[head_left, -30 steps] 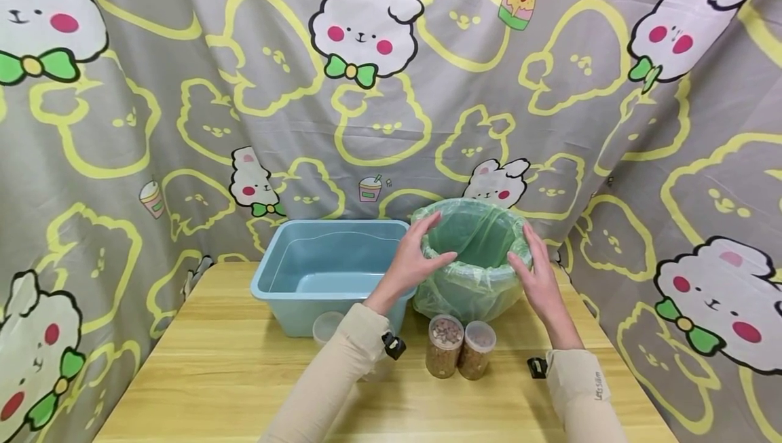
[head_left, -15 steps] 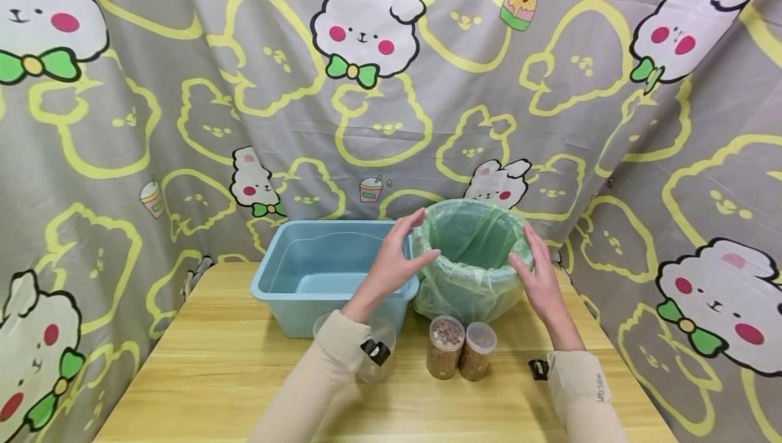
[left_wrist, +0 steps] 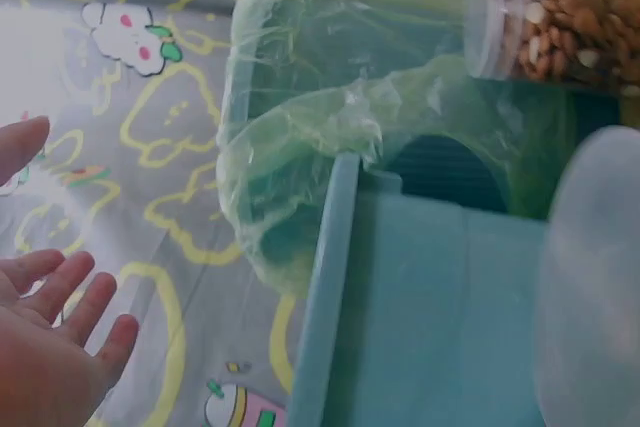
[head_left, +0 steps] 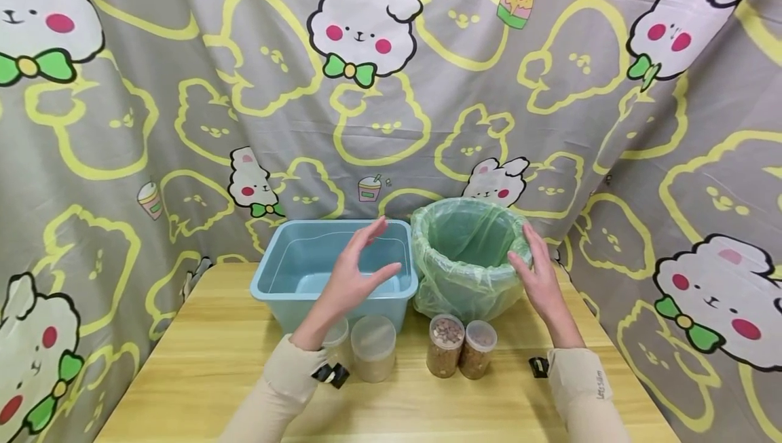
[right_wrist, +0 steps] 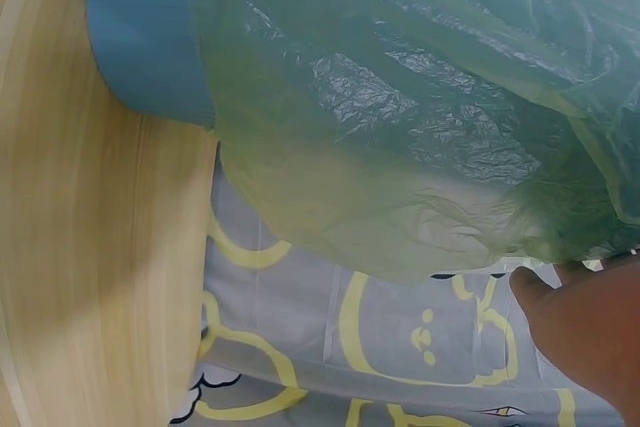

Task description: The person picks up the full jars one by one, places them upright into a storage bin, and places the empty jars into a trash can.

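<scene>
A bin lined with a thin green plastic bag (head_left: 470,287) stands at the back right, the bag folded over its rim. My right hand (head_left: 540,277) touches its right side at the rim, thumb and fingers apart; the right wrist view shows the thumb close against the bag. My left hand (head_left: 348,277) hovers over the light blue plastic basin (head_left: 332,307), holding nothing, fingers relaxed and spread from the thumb. In the left wrist view that left hand (left_wrist: 55,347) is away from the bin and the basin's edge (left_wrist: 330,287).
Two clear jars of brown pieces, one taller (head_left: 444,348) and one shorter (head_left: 478,351), stand before the bin. Two translucent jars, one (head_left: 374,348) beside another (head_left: 336,341) partly behind my left wrist, stand before the basin. A patterned curtain (head_left: 379,131) surrounds the wooden table (head_left: 201,361).
My left hand has left the bin's left rim and moved left over the basin, uncovering the translucent jars. The right hand stays at the bin's right side.
</scene>
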`<state>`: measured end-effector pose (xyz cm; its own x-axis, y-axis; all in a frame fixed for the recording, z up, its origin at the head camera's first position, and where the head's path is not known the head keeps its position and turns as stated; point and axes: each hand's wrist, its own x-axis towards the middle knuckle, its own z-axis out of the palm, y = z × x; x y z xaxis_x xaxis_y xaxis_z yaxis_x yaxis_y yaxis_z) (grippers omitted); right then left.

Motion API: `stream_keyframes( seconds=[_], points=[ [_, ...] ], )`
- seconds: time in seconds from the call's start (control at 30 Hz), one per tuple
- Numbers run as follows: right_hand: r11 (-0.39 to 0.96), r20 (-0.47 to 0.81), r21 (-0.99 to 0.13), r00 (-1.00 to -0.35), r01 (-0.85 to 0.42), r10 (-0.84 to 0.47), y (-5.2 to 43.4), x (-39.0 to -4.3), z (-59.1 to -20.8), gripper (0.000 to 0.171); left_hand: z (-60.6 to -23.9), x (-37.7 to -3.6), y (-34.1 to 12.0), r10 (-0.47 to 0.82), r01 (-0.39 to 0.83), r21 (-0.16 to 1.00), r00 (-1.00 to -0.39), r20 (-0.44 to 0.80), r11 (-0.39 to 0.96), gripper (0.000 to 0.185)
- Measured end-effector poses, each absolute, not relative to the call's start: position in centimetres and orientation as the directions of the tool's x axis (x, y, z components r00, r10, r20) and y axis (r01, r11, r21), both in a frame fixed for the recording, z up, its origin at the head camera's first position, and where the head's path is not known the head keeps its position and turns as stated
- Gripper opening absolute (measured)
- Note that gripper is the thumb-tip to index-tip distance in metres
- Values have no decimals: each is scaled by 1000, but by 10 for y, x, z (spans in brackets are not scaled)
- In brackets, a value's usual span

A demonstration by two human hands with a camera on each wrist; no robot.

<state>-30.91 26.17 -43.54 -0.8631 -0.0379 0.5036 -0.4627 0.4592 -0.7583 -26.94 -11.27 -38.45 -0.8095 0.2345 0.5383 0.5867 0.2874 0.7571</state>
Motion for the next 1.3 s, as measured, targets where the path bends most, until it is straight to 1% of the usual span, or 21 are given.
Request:
stream_keyframes(
  seconds=[0.23,0.43,0.5,0.73,0.87,1.03,1.3],
  points=[
    [451,498,-765,-866,-460,-39,262,-308,-434,74,-404,-246,-149,243,587,727,-810,534,356,80],
    [452,497,-765,-867,-459,-39,261,-309,-435,74,-427,-223,-180,232,562,711,-826,515,422,79],
    [462,499,-761,-866,-456,-33,261,-309,-435,73,-434,-217,-188,241,564,701,-824,513,437,80],
    [476,495,-756,-868,-449,-31,261,-310,-433,72,-454,-195,-213,258,526,675,-848,463,517,87],
    [477,485,-761,-874,-439,-30,261,-309,-433,72,-464,-188,-223,232,519,685,-851,472,511,84],
    [471,484,-765,-875,-439,-29,261,-309,-434,73,-477,-187,-235,204,509,705,-856,475,493,80],
    [466,490,-764,-871,-447,-32,260,-309,-433,72,-498,-195,-242,220,446,767,-895,388,462,77]
  ],
)
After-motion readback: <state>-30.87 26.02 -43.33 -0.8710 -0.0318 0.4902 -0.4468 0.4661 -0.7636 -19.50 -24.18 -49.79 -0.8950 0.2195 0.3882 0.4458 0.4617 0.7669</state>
